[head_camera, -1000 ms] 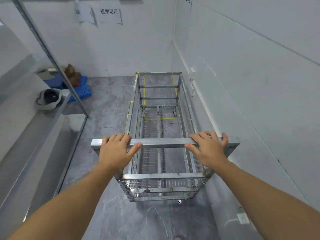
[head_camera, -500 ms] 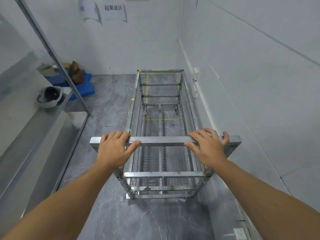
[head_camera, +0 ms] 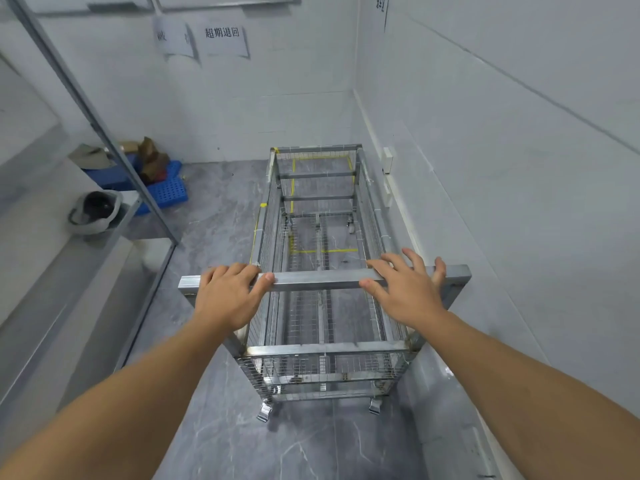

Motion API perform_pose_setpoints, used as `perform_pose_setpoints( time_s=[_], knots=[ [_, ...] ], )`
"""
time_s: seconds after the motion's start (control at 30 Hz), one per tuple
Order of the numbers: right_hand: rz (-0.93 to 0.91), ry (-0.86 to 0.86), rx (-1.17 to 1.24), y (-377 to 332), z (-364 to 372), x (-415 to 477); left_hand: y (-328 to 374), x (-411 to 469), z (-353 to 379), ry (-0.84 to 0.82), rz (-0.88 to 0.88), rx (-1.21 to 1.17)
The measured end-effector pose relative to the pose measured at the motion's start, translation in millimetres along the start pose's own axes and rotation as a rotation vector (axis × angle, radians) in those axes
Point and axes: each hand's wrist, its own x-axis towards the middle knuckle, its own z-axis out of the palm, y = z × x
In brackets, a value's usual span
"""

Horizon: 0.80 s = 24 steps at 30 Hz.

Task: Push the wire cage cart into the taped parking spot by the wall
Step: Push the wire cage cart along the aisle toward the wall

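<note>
One silver wire-mesh cage cart (head_camera: 322,271) stands on the grey marbled floor (head_camera: 214,216) close along the white right-hand wall (head_camera: 485,168), inside the yellow taped rectangle (head_camera: 322,251).

Two bare hands press on its one square metal push bar (head_camera: 318,280): the left hand (head_camera: 227,295) has its grip curled onto the bar, thumb along the near face; the right hand (head_camera: 405,289) lies flat with its grip spread apart, fingers over the bar's top. Beyond the left hand are one blue plastic pallet (head_camera: 162,188) and one grey helmet (head_camera: 95,211). Two paper signs (head_camera: 221,38) hang on the far wall. Two near casters (head_camera: 265,412) show under the cart.
</note>
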Motion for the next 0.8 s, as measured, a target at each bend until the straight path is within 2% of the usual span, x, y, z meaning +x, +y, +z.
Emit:
perform_pose_setpoints(
  time_s=[0.8],
  knots=[
    [0.093, -0.007, -0.03, -50, 7, 183, -74, 193, 4, -0.021, 0.066, -0.031]
  ],
)
